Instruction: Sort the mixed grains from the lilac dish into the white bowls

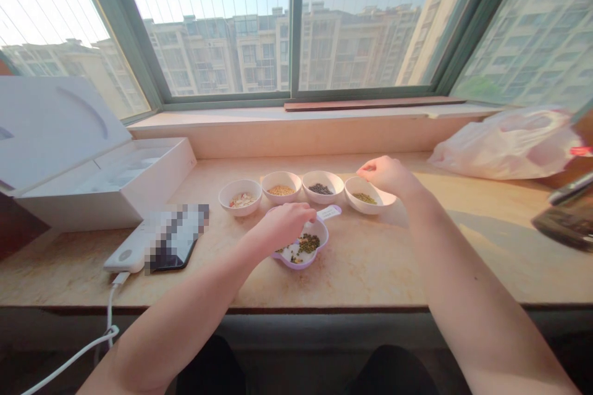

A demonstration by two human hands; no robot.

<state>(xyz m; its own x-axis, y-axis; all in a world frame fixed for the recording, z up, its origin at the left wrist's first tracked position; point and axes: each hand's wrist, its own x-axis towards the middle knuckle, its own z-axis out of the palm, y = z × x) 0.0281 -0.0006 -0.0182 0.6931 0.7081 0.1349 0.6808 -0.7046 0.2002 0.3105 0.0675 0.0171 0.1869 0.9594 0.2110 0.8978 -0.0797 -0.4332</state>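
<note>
— Why does the left hand [283,222] sit down in the purple bowl [303,248]?
— Its fingers are bunched over the mixed beans [308,242] there, apparently pinching some out; what it has between the fingertips, if anything, is hidden. That bowl stands nearer the front edge of the worktop [370,265], close to the person, within easy reach.
— And the right hand [386,174]?
— Raised over the rightmost of four white bowls, the bowl of green beans [368,194], fingertips pressed together as if pinching something small; I can't make out what.
— The four are in a row?
— Yes, side by side behind the purple one, each with one kind: pale bits [241,200], yellow grains [280,189], dark beans [320,188], green beans. It reads as a sorting layout.
— The surroundings?
— A marbled stone ledge under a wide window [291,24] facing apartment blocks. Towards the left edge lie an open white box [106,179], a phone [173,247] and a charger with its cable [92,345]; a plastic bag [504,142] rests at the back right.
</note>
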